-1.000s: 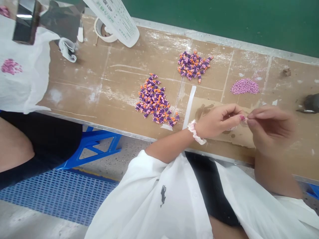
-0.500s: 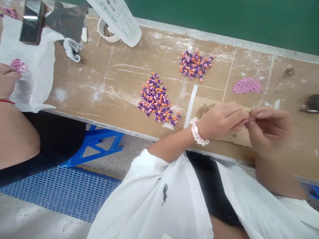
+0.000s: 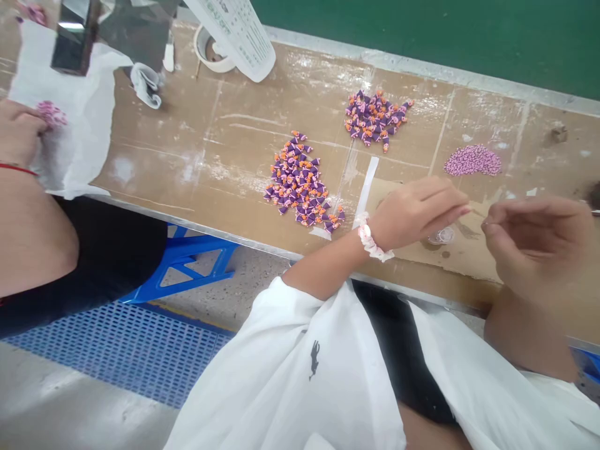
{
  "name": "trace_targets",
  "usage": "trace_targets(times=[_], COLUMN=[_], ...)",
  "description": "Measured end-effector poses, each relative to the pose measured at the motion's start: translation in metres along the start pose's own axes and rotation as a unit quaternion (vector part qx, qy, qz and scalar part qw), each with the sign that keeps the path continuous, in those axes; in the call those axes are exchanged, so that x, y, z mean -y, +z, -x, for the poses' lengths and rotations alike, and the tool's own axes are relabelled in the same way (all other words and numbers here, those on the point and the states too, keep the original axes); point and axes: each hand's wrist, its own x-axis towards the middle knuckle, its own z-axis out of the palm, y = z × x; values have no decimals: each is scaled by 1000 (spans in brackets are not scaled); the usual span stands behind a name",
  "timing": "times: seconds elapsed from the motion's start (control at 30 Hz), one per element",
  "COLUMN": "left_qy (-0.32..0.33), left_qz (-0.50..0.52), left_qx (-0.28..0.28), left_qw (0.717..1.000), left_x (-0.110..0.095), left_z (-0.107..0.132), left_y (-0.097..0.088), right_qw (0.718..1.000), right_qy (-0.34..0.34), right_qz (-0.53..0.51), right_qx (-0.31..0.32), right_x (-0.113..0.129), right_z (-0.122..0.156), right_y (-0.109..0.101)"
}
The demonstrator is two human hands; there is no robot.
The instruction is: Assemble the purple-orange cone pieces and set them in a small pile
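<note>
My left hand [image 3: 417,212], with a pale scrunchie [image 3: 372,240] at the wrist, is held over a flat piece of cardboard [image 3: 462,264]. Its fingers are pinched together; anything between the tips is too small to make out. To its right my right hand [image 3: 539,231] is slightly blurred, thumb and forefinger meeting in a pinch whose contents I cannot see. A gap separates the two hands. Beneath my left fingers, a small clear round object [image 3: 441,235] shows on the cardboard. Beyond the hands lies a heap of tiny pink pieces [image 3: 473,160].
Two piles of small purple-and-orange figures [image 3: 302,187] lie left of my hands. Farther left are a tape roll [image 3: 206,50], a translucent printed container [image 3: 244,44], a crumpled cloth [image 3: 145,84] and a dark box [image 3: 75,37]. Another person's hand [image 3: 21,131] rests by a white sheet [image 3: 89,137].
My hands were touching at the fingertips and have come apart, the right one moving right. The small clear object beneath my left hand has come into view. The whole view has shifted slightly.
</note>
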Motion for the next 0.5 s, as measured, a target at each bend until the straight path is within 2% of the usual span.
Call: trace_targets(times=[0.07, 0.17, 0.33, 0.5], left_qy=[-17, -37, -12, -58], left_qz=[-14, -32, -31, -43], left_qx=[-38, -65, -115, -69], left_qw=[999, 997, 993, 995], left_x=[2, 5, 5, 10], left_z=[0, -1, -1, -1], left_y=[-4, -7, -8, -7], right_qw=[991, 954, 930, 924], right_qy=[-3, -43, -79, -79], right_qz=[91, 189, 219, 230], right_qx=[103, 229, 285, 296], right_x=[-3, -9, -16, -19], right_z=[-2, -5, -2, 0], right_y=[-6, -8, -3, -2])
